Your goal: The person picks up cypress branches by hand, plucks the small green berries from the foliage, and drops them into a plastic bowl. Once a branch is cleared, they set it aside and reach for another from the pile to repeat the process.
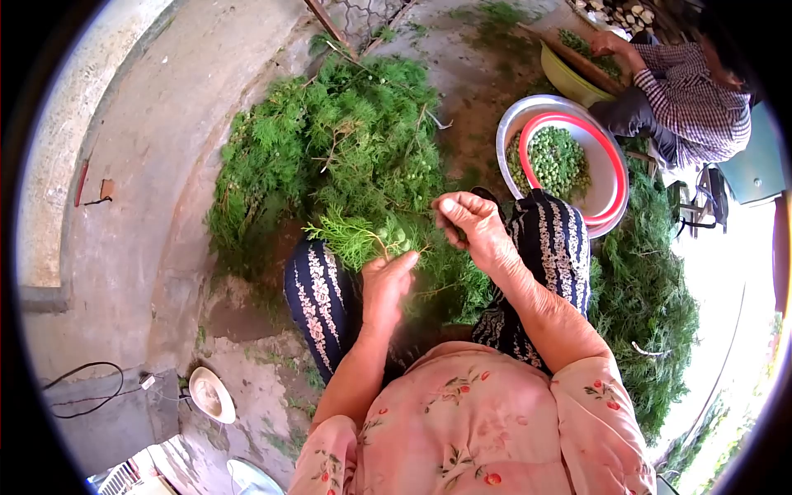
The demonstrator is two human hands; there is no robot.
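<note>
My left hand (386,289) pinches a small evergreen sprig (351,235) between thumb and fingers, over my lap. Pale green cones (394,238) show near the sprig's stem. To the right and slightly higher, my right hand (477,224) is closed with its fingers curled inward. Whatever it may hold is hidden by the fingers. Just beyond both hands lies a big heap of evergreen branches (346,148). At the right, beside my knee, a red-rimmed basin (609,177) holds many small green cones (557,161); it sits inside a wider metal basin (510,124).
At the upper right another person (693,99) sits with a hand over a yellow-green basin (561,78). More cut branches (648,305) lie along my right side. A pale hat-like round object (212,395) and a black cable (120,384) are at the lower left.
</note>
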